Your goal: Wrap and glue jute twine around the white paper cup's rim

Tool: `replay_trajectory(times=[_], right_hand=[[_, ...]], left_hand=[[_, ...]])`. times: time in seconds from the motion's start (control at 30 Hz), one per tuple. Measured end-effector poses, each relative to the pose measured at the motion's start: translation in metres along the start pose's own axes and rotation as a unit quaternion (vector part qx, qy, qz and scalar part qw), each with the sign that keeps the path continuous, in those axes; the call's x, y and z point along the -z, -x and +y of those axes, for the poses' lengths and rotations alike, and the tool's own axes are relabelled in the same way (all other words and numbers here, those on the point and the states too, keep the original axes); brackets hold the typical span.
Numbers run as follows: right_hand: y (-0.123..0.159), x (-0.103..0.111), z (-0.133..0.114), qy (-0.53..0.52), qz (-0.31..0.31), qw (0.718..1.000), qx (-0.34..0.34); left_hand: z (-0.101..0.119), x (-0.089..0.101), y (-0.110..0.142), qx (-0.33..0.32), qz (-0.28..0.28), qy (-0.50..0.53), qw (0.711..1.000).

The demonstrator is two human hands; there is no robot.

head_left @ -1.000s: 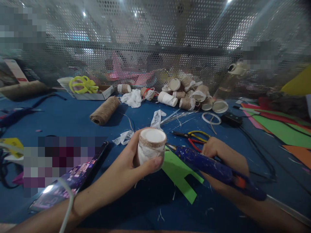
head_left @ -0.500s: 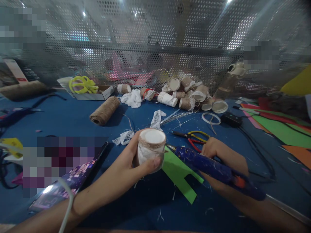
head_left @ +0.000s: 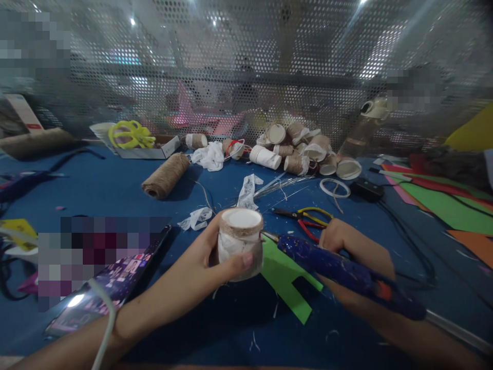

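Observation:
My left hand [head_left: 221,264] is wrapped round a paper cup [head_left: 241,246], its white round end facing up. A band of brown twine circles the cup near the top, and white material covers the side below. My right hand [head_left: 354,249] grips a dark blue glue gun [head_left: 327,262], whose metal nozzle points left at the cup's right side, by the lower edge of the twine. Whether the nozzle touches the cup I cannot tell. Beneath the two lies a cut piece of green paper [head_left: 288,288]. Beyond the gun are pliers [head_left: 304,216] with yellow and red handles.
A twine roll [head_left: 166,176] lies left of centre, with lace scraps [head_left: 248,190] nearby. Several twine-wrapped cups [head_left: 298,163] are heaped before the perforated metal screen [head_left: 239,67]. A phone [head_left: 115,288] leans at left. Coloured paper sheets [head_left: 442,200] and a black cord [head_left: 414,241] lie right.
The cup in my left hand has dipped and tilted slightly, showing more of its side. The glue gun's nozzle now sits closer to the twine band. Everything else looks the same.

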State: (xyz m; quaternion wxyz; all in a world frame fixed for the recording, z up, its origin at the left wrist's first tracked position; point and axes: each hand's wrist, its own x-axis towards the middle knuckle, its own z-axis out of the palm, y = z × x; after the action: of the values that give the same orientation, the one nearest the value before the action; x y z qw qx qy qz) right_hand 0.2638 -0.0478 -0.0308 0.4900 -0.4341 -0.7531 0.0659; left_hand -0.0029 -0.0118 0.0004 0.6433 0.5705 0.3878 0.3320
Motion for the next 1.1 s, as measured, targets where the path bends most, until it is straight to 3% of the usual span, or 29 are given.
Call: replay_trajectory(times=[0.1, 0.27, 0.43, 0.67, 0.97, 1.1], right_hand=[[-0.004, 0.0015, -0.0045, -0.001, -0.007, 1.0, 0.006], [-0.0026, -0.0014, -0.0056, -0.003, -0.001, 1.0, 0.027], [-0.0026, 0.0002, -0.0041, -0.001, -0.003, 1.0, 0.006], [-0.0018, 0.0014, -0.0014, 0.001, -0.003, 1.0, -0.018], [0.0023, -0.0024, 0.0004, -0.026, 0.011, 1.0, 0.004], [0.0022, -0.0029, -0.0011, -0.03, 0.004, 1.0, -0.007]], left_hand=[[-0.0009, 0.0005, 0.0008, 0.009, -0.014, 0.007, 1.0], [0.0001, -0.0053, 0.0023, 0.003, 0.015, 0.03, 0.999], [0.0011, -0.0033, 0.0009, -0.003, -0.002, 0.024, 1.0], [0.0028, -0.0034, 0.003, 0.001, 0.015, 0.055, 0.998], [-0.0018, 0.0015, 0.0014, 0.004, -0.017, 0.036, 0.999], [-0.0001, -0.0001, 0.0022, 0.003, -0.005, 0.045, 0.999]])
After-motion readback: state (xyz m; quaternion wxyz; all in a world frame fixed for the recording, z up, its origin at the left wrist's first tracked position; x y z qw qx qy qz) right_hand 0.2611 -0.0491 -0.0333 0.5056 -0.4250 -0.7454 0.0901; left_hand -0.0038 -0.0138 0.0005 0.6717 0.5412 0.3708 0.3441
